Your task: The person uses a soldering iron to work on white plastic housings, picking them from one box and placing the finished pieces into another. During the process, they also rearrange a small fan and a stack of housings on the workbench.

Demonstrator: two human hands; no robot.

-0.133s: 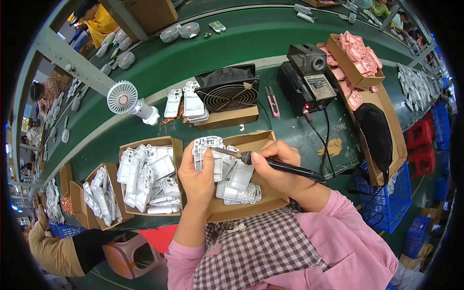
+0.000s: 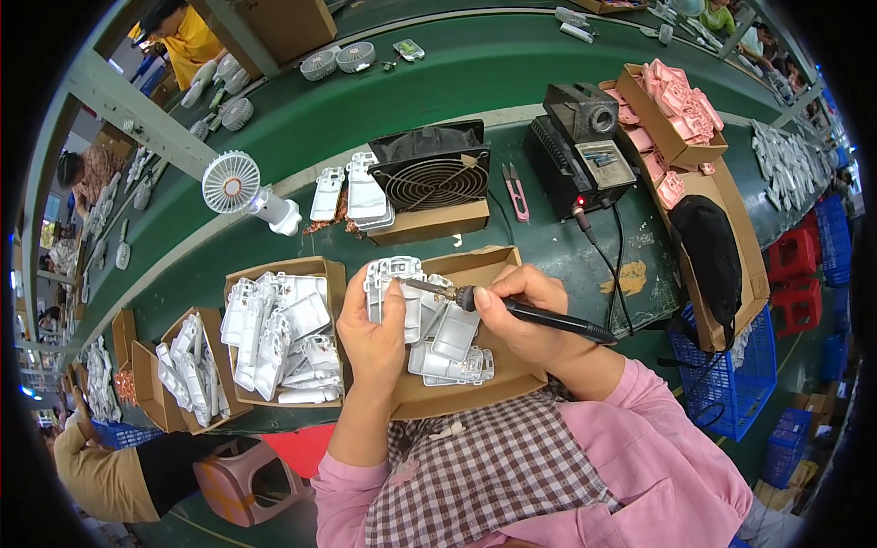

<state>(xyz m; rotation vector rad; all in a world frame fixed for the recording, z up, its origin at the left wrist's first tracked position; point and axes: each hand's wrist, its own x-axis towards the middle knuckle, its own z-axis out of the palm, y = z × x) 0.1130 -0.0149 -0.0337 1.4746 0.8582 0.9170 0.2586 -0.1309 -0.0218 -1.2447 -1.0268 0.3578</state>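
My left hand (image 2: 373, 333) is closed on a white plastic housing (image 2: 417, 315), held up over a cardboard tray (image 2: 507, 379). In my right hand (image 2: 530, 315) is a soldering iron (image 2: 557, 320) with a black handle, gripped like a pen. Its metal tip points left and meets the upper part of the housing, close to my left thumb; whether it touches cannot be made out. More white housings (image 2: 452, 363) lie in the tray below my hands.
Left of the tray stand boxes of white housings (image 2: 274, 342). Beyond are a small white fan (image 2: 233, 183), a black fan unit (image 2: 434, 178), pink-handled snips (image 2: 516, 194) and the soldering station (image 2: 585, 155), its cord running to the right. Pink parts (image 2: 676, 100) fill a box at right.
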